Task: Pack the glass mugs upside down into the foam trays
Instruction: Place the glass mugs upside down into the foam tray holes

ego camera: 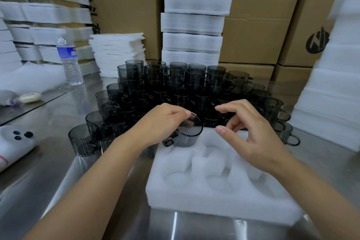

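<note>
A white foam tray with round pockets lies on the steel table in front of me. My left hand holds a smoky grey glass mug upside down by its base rim, over the tray's far left pocket; its handle points left. My right hand hovers over the tray's far right side with fingers loosely curled and nothing in them. Behind the tray stands a large pile of stacked grey glass mugs.
Stacks of foam trays and cardboard boxes rise at the back. A taller foam stack stands at the right. A water bottle stands at the left, with a white device near the left edge.
</note>
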The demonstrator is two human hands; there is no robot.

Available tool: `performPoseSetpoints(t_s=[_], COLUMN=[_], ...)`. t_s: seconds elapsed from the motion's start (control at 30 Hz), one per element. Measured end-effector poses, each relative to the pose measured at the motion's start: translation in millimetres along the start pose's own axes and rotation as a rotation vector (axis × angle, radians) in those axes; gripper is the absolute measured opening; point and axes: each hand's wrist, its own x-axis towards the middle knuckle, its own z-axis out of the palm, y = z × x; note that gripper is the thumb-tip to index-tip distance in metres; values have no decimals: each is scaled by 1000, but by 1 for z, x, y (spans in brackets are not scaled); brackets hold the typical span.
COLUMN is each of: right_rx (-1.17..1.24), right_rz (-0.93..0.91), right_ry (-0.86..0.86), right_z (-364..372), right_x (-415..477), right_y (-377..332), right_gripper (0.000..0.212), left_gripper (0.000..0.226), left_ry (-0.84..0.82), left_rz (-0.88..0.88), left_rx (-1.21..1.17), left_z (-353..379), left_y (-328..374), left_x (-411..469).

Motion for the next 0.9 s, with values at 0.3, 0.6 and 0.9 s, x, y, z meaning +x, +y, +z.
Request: performPoseSetpoints(t_s=[0.3, 0.6, 0.9], right_rx=[-10, -36, -45], right_rz=[6, 6, 12], right_ry=[-33, -53, -72], right_z=[1, 2, 3], right_x=[0, 1, 2], right_y=[2, 5, 2], right_gripper=[38, 26, 37], left_gripper=[30, 47, 45], left_ry=[-19, 118, -1], left_rz=[-49, -90, 286], left_rx=[299, 537, 502], left_z=[-8, 0, 14], left_y=[0, 4, 7], left_x=[-1, -4, -6])
